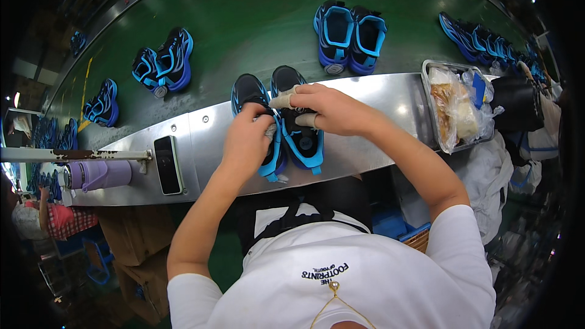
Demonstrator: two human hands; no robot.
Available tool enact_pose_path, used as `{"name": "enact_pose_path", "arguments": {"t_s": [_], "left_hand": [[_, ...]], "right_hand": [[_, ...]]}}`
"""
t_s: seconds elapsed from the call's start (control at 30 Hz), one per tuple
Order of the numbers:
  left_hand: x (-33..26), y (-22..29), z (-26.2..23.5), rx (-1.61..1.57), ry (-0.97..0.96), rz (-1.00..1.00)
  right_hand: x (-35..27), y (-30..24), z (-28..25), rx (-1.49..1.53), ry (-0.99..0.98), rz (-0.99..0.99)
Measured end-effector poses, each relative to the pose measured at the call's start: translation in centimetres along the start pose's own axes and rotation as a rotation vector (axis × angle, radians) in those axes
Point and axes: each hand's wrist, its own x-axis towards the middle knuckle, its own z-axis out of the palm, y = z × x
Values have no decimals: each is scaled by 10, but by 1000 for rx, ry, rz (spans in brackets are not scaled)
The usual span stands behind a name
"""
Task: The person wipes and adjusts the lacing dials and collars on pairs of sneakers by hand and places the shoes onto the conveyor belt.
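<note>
A pair of black and bright-blue sneakers stands on the metal ledge in front of me, toes pointing away. My left hand (245, 137) is closed on the left sneaker (247, 88), its fingers curled into the shoe's opening. Over the upper of the right sneaker (304, 140) lies my right hand (329, 108), its fingers bent and gripping around the tongue. Beige covers sit on several right fingertips, and a greyish one shows at my left thumb. Blue pull tabs stick out at both heels. What the left fingertips touch inside the shoe is hidden.
Beyond the metal ledge (213, 123) runs a green conveyor belt (256, 24) carrying more sneaker pairs (350, 36). A phone (167, 164) and a purple tumbler (100, 175) lie left. On the right stands a metal tray (428, 100) with plastic-wrapped items. Another person (58, 219) is far left.
</note>
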Motion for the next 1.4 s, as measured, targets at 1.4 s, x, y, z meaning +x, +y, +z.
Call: {"name": "enact_pose_path", "arguments": {"t_s": [1.4], "left_hand": [[10, 100, 39, -1628, 23, -1024]], "right_hand": [[-23, 25, 5, 158, 81, 61]]}}
